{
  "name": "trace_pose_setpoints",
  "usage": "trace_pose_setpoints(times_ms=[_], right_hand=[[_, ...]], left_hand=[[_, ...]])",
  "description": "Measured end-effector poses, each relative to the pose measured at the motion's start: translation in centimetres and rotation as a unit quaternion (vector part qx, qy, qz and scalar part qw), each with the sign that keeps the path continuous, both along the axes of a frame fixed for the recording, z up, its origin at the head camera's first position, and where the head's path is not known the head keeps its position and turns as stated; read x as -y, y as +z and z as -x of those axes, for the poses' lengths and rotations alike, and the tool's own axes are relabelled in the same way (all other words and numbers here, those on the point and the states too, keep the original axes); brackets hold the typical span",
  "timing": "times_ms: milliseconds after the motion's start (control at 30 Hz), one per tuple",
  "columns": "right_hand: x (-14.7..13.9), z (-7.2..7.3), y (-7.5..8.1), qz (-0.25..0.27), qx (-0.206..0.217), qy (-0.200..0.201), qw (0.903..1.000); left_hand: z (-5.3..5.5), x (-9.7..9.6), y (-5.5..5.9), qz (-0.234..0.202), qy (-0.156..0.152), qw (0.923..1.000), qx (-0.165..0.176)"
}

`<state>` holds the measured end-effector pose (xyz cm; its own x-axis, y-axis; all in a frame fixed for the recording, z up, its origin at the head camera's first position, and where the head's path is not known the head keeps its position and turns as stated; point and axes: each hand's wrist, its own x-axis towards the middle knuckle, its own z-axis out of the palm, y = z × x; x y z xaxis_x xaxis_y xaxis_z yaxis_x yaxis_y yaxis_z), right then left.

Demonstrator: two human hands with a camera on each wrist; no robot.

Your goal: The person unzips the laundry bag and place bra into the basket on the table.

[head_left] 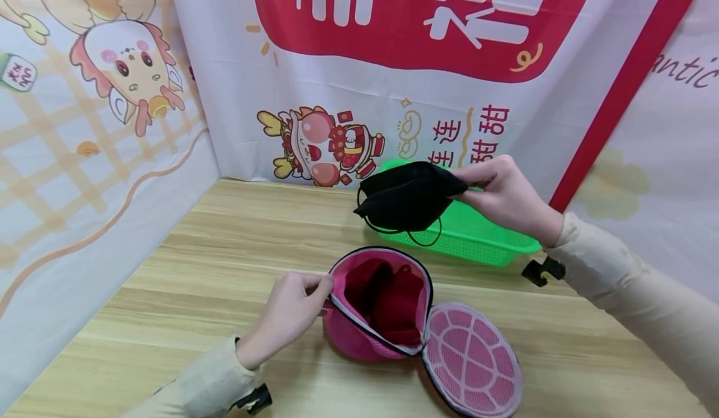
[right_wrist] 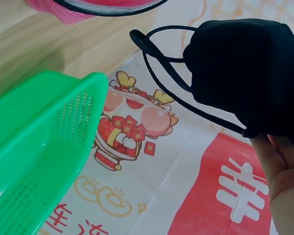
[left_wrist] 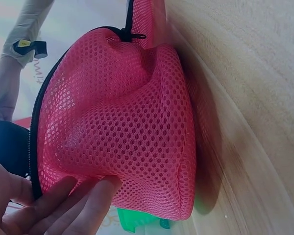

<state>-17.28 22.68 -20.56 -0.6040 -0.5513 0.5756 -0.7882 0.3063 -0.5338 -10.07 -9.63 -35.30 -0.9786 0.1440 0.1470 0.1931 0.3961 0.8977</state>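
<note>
A pink mesh laundry bag [head_left: 359,337] stands with its mouth unzipped and its round lid [head_left: 472,359] folded out to the right. My left hand [head_left: 289,312] pinches the bag's rim on its left side; in the left wrist view its fingers lie against the mesh wall [left_wrist: 122,117]. Dark red fabric [head_left: 396,306] lies inside the bag, beside something darker. My right hand [head_left: 505,196] holds a folded black bra [head_left: 407,196] by its right end, raised beyond the bag. Thin straps [right_wrist: 169,93] dangle from it in loops.
A green plastic basket [head_left: 477,243] with perforated walls stands behind the bag, partly covered by the bra and right hand. Printed cloth hangings [head_left: 224,87] rise at the back and left of the wooden table [head_left: 224,243]. Dark clips [head_left: 542,271] sit at both wrists.
</note>
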Motion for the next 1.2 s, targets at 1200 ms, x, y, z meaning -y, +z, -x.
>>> trace_pose_setpoints(times_ms=[1200], right_hand=[[-4.9, 5.9, -1.5, -0.038, -0.006, -0.195, 0.9801]], left_hand=[[-0.2, -0.1, -0.1, -0.015, -0.012, 0.9998, -0.008]])
